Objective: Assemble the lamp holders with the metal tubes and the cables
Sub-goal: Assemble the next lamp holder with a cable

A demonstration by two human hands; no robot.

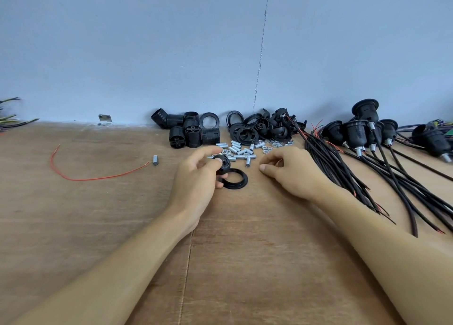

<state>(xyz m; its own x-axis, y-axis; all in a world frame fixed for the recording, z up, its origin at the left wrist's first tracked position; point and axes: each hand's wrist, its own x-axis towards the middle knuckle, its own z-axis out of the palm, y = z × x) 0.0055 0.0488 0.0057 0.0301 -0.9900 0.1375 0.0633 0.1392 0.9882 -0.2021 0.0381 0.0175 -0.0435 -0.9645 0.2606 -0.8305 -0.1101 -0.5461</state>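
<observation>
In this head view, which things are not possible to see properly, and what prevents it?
Head view: the underside of the black plastic lamp holder cap is covered by the left hand gripping it.
Head view: whether the right hand holds anything; its curled fingers hide the palm.
Head view: the coloured wire bundle is blurred and cut by the left edge.
Head view: the small silver metal nuts are too small to count.

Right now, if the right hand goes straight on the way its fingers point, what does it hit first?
Probably the black ring lying on the table, just ahead of the right hand; past it, the black cap that the left hand holds. Height above the table is unclear.
</observation>
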